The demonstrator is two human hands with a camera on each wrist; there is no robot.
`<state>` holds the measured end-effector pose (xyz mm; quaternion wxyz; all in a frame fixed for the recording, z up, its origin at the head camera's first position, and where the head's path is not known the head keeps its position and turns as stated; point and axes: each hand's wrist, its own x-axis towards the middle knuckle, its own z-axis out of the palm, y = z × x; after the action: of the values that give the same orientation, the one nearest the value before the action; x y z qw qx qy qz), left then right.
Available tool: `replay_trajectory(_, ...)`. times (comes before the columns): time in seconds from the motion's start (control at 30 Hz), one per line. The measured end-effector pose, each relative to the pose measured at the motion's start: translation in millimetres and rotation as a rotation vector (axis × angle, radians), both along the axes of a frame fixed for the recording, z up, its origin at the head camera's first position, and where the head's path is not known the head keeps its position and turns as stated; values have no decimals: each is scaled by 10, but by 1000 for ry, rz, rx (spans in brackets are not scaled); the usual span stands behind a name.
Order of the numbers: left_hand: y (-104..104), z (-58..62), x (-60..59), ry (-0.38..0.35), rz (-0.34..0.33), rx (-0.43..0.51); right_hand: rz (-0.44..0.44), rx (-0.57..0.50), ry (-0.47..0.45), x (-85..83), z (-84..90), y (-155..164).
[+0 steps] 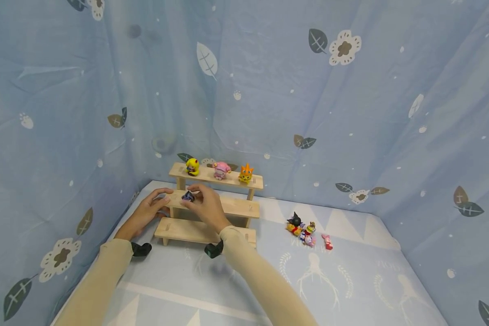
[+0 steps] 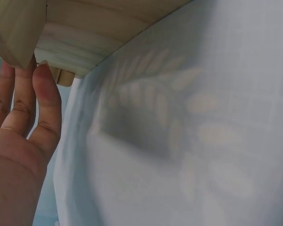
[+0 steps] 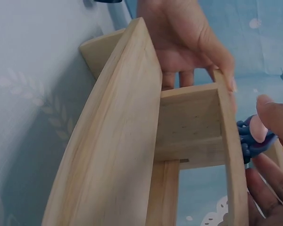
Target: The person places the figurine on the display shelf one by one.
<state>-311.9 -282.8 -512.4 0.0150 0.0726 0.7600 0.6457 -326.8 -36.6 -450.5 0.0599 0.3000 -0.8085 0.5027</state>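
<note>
Right hand pinches blue figurine, fingers narrowly parted; left hand, loosely curled, grips wooden stand; uneven release could topple figurine

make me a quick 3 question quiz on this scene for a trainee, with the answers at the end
1. How many figurines stand on the top tier of the wooden stand?
2. Which of the hands pinches the dark blue figurine? a) left b) right c) neither
3. Fill in: the ____ figurine stands between the yellow figurine and the spiky orange figurine.

Key
1. Three.
2. b: the right hand pinches it, while the left hand is at the stand's left end.
3. Pink.
</note>
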Motion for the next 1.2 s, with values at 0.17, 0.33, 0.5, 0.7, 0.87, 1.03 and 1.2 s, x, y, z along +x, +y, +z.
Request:
replay_trajectory(0.17,2,-30,-26,-5,2,-12,-12,0,-24,65,30,186)
replay_trajectory(0.33,-9,-14,-39,-7,21,-25,-15,-6,-3,99,90,412)
replay_trajectory(0.5,1,37,-37,-5,11,-33,-17,-11,12,127,95,700)
replay_trajectory(0.7,-46,29,-71,-20,10,-55,-18,-17,-9,178,45,1086)
replay_trajectory(0.87,-89,33,-61,-31,21,-65,-41,20,18,188,29,1357)
replay_trajectory(1.03,-58,77,-56,-14,25,-91,-92,22,27,181,34,1637)
replay_trajectory(1.2,8,112,-58,-2,13,-97,-162,21,21,178,-25,1970)
